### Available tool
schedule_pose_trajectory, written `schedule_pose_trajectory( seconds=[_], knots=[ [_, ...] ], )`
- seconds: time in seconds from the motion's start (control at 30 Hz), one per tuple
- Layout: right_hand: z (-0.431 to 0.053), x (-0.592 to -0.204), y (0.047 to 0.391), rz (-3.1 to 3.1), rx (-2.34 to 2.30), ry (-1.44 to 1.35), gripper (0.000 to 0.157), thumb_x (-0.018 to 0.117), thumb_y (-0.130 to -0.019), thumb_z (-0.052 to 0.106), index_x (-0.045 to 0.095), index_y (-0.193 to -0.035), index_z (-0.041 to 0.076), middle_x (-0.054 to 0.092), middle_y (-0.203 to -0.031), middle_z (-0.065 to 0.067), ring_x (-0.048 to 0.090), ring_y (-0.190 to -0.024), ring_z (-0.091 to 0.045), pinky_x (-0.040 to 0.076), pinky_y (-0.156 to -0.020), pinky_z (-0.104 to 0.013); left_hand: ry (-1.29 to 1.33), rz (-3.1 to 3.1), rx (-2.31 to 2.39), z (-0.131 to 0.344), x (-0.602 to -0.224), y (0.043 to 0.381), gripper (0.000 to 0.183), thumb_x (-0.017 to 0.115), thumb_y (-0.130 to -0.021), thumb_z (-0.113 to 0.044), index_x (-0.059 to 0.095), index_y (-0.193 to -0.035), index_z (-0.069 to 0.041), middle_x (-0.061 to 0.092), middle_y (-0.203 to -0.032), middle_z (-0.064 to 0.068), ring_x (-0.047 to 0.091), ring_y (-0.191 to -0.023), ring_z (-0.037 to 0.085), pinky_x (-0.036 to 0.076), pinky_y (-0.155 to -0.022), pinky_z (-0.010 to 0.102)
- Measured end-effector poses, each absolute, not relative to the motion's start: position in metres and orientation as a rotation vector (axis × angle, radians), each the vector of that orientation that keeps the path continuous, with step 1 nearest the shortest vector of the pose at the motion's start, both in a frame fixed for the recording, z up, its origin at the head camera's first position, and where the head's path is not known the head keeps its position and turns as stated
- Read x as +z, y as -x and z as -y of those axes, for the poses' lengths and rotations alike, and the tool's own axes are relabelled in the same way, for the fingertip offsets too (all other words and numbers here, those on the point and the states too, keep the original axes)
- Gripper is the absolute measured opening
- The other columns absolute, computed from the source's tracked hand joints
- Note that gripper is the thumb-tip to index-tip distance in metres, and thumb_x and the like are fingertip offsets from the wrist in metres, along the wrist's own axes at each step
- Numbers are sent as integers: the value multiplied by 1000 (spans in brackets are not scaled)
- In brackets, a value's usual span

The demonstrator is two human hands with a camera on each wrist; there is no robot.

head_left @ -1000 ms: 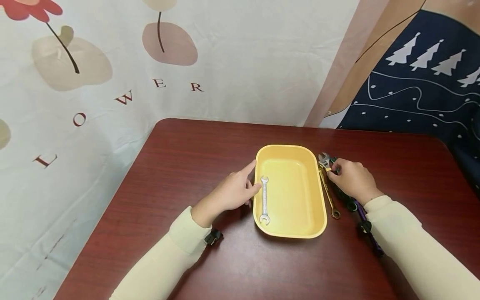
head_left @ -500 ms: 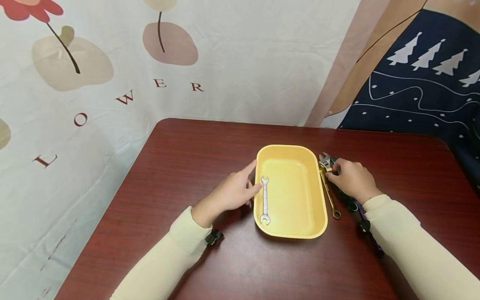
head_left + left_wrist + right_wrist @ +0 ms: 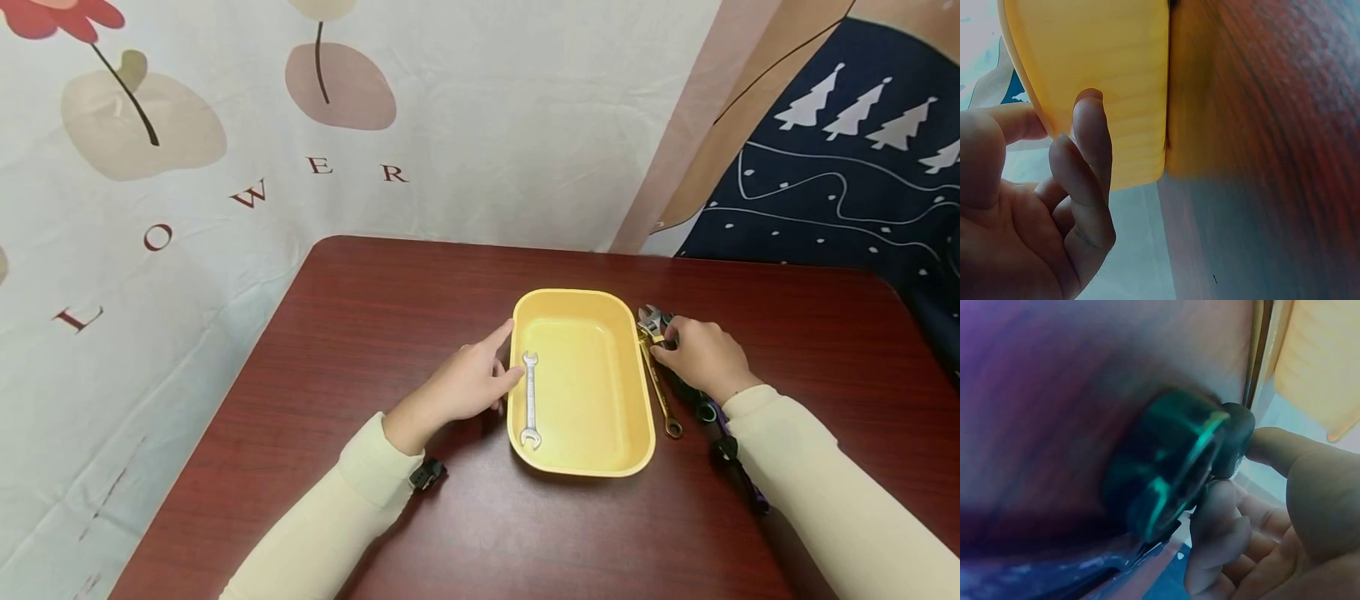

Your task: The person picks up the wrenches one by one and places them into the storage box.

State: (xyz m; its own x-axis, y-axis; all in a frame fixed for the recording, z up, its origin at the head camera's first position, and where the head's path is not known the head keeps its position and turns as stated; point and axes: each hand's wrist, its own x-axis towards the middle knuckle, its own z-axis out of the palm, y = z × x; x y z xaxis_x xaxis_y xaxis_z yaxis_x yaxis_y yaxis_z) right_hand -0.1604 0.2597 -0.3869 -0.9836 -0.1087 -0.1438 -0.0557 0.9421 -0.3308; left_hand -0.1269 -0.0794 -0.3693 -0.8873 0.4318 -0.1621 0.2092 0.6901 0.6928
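My left hand (image 3: 476,379) holds the left rim of a yellow plastic tray (image 3: 592,462), thumb over the edge and fingers against the outer wall (image 3: 1129,81). A silver double open-ended wrench (image 3: 530,400) lies inside along that side. To the right of the tray, my right hand (image 3: 708,358) pinches the dark handle of an adjustable wrench, whose silver head (image 3: 649,320) points away from me. Most of the handle is hidden by the hand. In the right wrist view, a shiny green ring end (image 3: 1166,465) stands close to the pinching fingertips.
A gold combination wrench (image 3: 660,392) lies right along the tray's right side. Beneath the right wrist are a green ring end and a purple tool (image 3: 750,487), partly covered by the sleeve. A printed curtain (image 3: 487,125) hangs behind the brown table (image 3: 390,292).
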Motion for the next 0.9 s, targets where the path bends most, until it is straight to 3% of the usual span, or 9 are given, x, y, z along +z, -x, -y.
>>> schedule_pose_trajectory(
  seconds=[0.77, 0.9],
  knots=[
    [-263, -389, 165, -2896, -568, 133, 34, 71, -89, 28, 63, -99, -4, 65, -75, -12, 56, -63, -22, 46, -52, -30, -497, -2585, 1004, 80, -369, 127, 78, 59, -100, -31, 15, -162, -14, 63, -59, -2, 65, -54, 13, 51, -64, 26],
    [-265, -388, 164, -2891, -575, 133, 32, 71, -89, 28, 63, -95, -2, 62, -73, -10, 55, -63, -22, 44, -52, -29, -498, -2579, 1003, 79, -369, 128, 78, 58, -100, -32, 14, -162, -14, 64, -60, -2, 66, -54, 14, 50, -59, 28]
  ],
)
